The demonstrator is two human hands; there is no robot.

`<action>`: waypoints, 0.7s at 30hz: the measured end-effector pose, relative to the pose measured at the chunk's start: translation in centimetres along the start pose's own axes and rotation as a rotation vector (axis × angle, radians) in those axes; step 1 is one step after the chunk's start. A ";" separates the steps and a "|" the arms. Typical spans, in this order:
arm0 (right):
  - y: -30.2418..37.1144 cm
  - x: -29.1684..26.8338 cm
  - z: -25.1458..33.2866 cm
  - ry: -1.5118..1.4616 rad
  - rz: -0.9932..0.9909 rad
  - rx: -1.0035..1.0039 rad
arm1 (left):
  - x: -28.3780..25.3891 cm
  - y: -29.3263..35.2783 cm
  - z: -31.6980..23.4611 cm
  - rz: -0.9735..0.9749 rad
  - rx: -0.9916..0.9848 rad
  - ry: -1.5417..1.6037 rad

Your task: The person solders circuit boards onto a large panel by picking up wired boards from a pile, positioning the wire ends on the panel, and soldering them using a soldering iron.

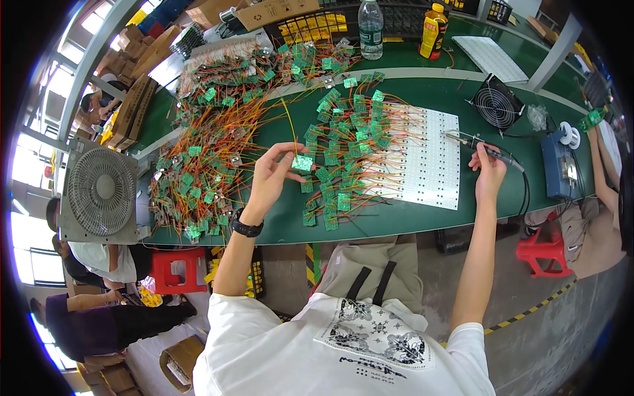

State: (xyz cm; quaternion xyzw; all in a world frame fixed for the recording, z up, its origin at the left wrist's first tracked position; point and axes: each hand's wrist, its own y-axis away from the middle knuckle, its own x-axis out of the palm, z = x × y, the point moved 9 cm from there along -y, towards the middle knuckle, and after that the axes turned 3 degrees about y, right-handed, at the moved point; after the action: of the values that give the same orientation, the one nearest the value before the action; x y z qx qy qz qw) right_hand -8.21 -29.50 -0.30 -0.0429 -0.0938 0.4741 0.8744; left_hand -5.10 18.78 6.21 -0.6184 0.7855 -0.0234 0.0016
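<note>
Between the thumb and fingers of my left hand [273, 173] is a small green circuit board [302, 163] with thin wires on it. My right hand [489, 168] is wrapped round a soldering iron [494, 150], whose tip points left over a white perforated panel [432, 165]. Many coloured wires run from the panel's left side to a cluster of green boards [337, 155]. Left of my left hand lies a big tangled heap of wired boards [198, 178]. The iron's tip looks very near the panel; whether it touches I cannot tell.
Behind the panel stand a black fan [496, 104], a blue soldering station [559, 165] with a solder reel [568, 134], a water bottle [370, 30] and a yellow bottle [433, 31]. A grey box fan [99, 191] is at the left. A person's arm [602, 165] reaches in at the right.
</note>
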 end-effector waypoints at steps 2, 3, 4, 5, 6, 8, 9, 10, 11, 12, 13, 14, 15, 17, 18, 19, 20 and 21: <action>-0.1 0.1 0.2 -0.006 0.014 -0.027 | -0.2 0.1 0.0 -0.014 0.041 -0.057; -0.2 0.2 0.2 -0.007 0.016 -0.028 | -0.9 0.1 1.1 -0.032 0.004 -0.131; -0.1 0.0 0.2 -0.002 0.012 -0.015 | -1.4 0.1 1.9 -0.050 -0.034 -0.204; -0.1 0.1 0.0 0.004 0.009 -0.004 | -1.7 -0.6 2.0 -0.052 -0.032 -0.205; -0.1 0.2 -0.1 0.002 0.015 -0.005 | -2.4 -1.9 1.6 -0.070 0.002 -0.198; -0.2 0.3 -0.1 0.023 0.013 -0.009 | -3.7 -5.8 -1.0 -0.131 0.168 -0.195; -0.1 0.3 -0.1 0.023 0.024 -0.005 | -4.3 -8.0 -3.4 -0.178 0.299 -0.198; 0.0 0.2 0.0 0.022 0.015 -0.011 | -5.1 -9.7 -5.1 -0.188 0.335 -0.307; -0.1 0.1 0.2 0.021 0.005 -0.020 | -6.0 -10.8 -6.6 -0.199 0.373 -0.417; 0.0 0.0 0.4 0.021 0.004 -0.029 | -7.7 -11.6 -6.6 -0.210 0.375 -0.419; 0.0 0.1 0.4 0.014 0.014 -0.035 | -9.1 -11.6 -7.6 -0.264 0.528 -0.791; -0.1 0.1 0.0 0.008 0.015 -0.027 | -9.6 -11.2 -8.0 -0.313 0.674 -1.166; -0.1 0.1 -0.3 0.002 0.009 -0.016 | -10.6 -10.8 -7.7 -0.316 0.682 -1.171; -0.3 0.2 -0.4 0.001 0.000 -0.019 | -12.1 -10.7 -4.2 -0.175 0.363 -1.435; -0.3 -0.1 -0.4 0.011 0.005 -0.017 | -11.6 -9.9 -4.2 -0.168 0.367 -1.436; -0.3 -0.2 -0.5 0.022 0.009 -0.015 | -11.7 -9.4 -3.2 -0.132 0.231 -1.475; -0.2 -0.2 -0.3 0.020 0.011 -0.012 | -11.9 -8.6 -2.4 -0.104 0.089 -1.511; -0.1 0.0 -0.1 0.020 0.016 -0.011 | -12.1 -8.0 -2.0 -0.103 0.086 -1.513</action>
State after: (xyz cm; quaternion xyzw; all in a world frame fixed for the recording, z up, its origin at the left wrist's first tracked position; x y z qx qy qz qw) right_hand -8.11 -29.59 -0.40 -0.0531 -0.0870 0.4801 0.8713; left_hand 5.43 28.70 8.24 -0.5011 0.5389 0.3765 0.5628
